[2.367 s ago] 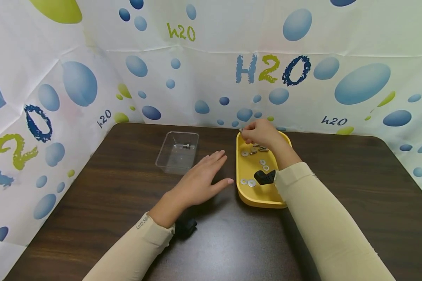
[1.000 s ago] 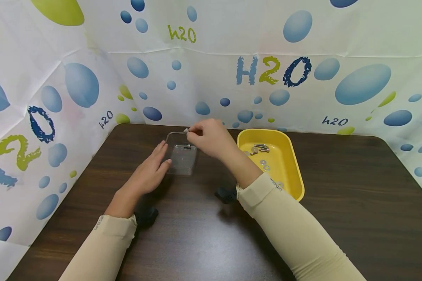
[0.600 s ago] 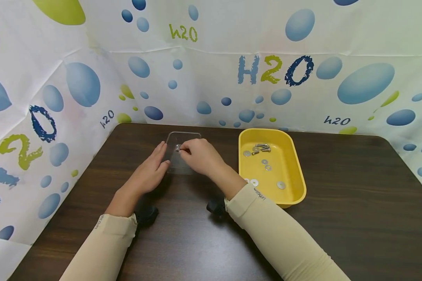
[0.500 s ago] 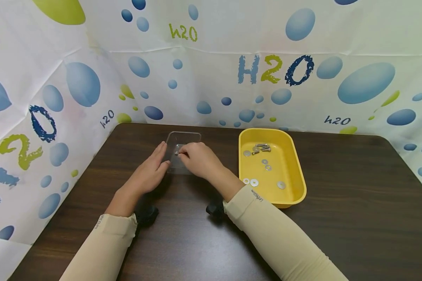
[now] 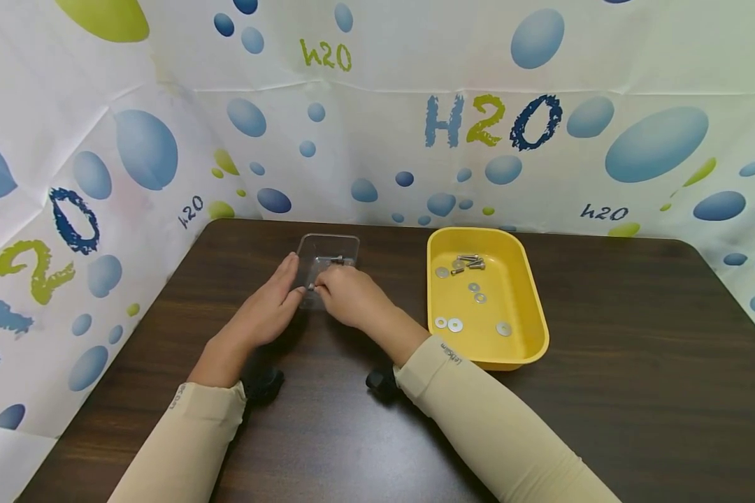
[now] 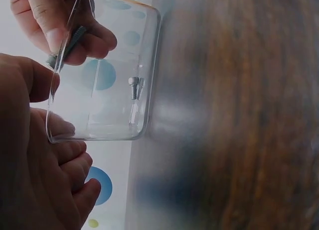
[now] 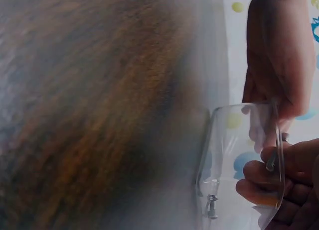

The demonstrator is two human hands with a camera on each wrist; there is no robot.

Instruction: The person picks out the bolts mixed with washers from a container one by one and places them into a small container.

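A small clear plastic container (image 5: 329, 236) stands on the dark table, left of the yellow tray. My left hand (image 5: 261, 314) lies along its left wall, fingers mostly straight and touching the outside. Between thumb and fingers, my right hand (image 5: 354, 297) pinches a bolt (image 6: 75, 41) at the container's near left part; the left wrist view shows it tilted, its head close to the rim. Another bolt (image 6: 133, 87) lies on the container's bottom toward the far side. In the right wrist view the container's wall (image 7: 281, 165) crosses in front of the pinching fingers.
The yellow tray (image 5: 536, 307) stands to the right, holding several bolts (image 5: 475, 265) near its far end and several flat washers (image 5: 455, 325) spread about. A white printed sheet (image 5: 390, 63) hangs behind the table and along its left side. Dark wrist cameras (image 5: 382, 385) hang below both sleeves.
My right hand has carried the bolt from the yellow tray leftward to the clear container, then lowered it toward the near left side. My left hand has shifted left to the container's wall.
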